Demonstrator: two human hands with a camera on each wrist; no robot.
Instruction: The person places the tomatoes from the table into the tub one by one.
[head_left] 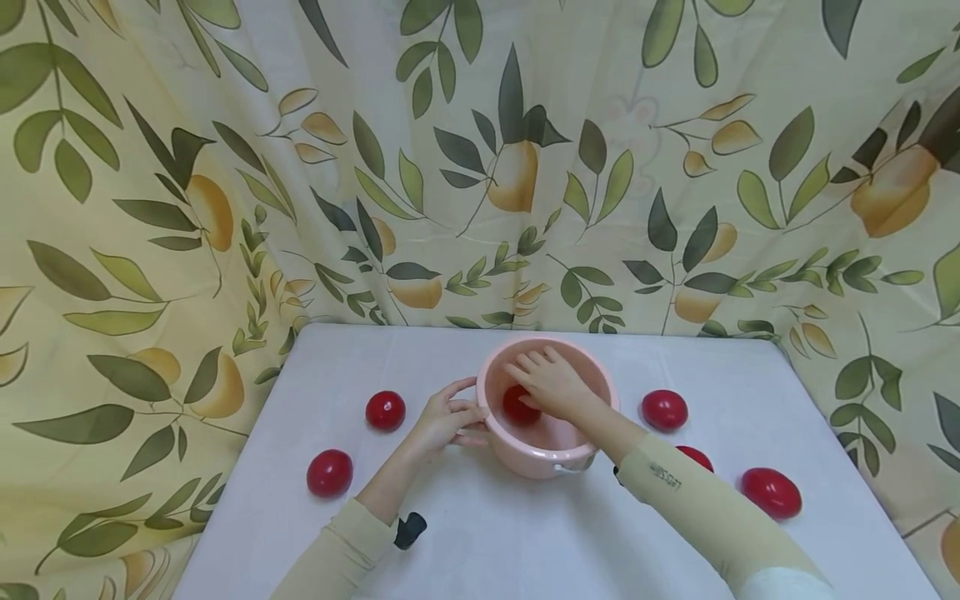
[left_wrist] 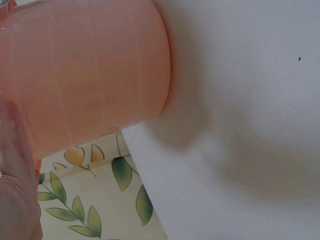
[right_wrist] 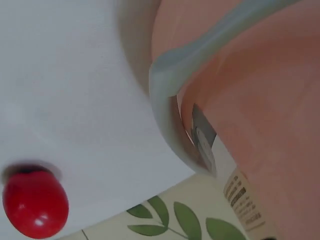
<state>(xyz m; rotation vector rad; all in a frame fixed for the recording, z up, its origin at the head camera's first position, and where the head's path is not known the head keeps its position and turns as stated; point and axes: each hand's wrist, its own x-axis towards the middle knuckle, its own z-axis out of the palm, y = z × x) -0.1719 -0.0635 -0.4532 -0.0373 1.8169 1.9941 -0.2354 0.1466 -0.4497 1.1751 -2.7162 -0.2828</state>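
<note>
A pink bucket (head_left: 534,457) stands upright on the white table, with one red tomato (head_left: 519,407) inside. At its left side, my left hand (head_left: 442,421) holds the bucket near the rim; the left wrist view shows that hand (left_wrist: 17,185) against the outer wall. My right hand (head_left: 553,385) reaches down inside, over the tomato, with fingers extended and the thumb beside it. Whether the hand touches the tomato is hard to see. A pale handle (right_wrist: 172,75) hangs on the bucket's outside in the right wrist view, where the right hand is hidden.
Left of the bucket lie two tomatoes, one farther back (head_left: 386,411) and one nearer (head_left: 329,473). To the right are a tomato (head_left: 664,410), another partly behind the right sleeve (head_left: 696,457), and a third (head_left: 771,492). A leaf-and-fruit patterned curtain (head_left: 465,250) hangs behind the table (head_left: 480,533).
</note>
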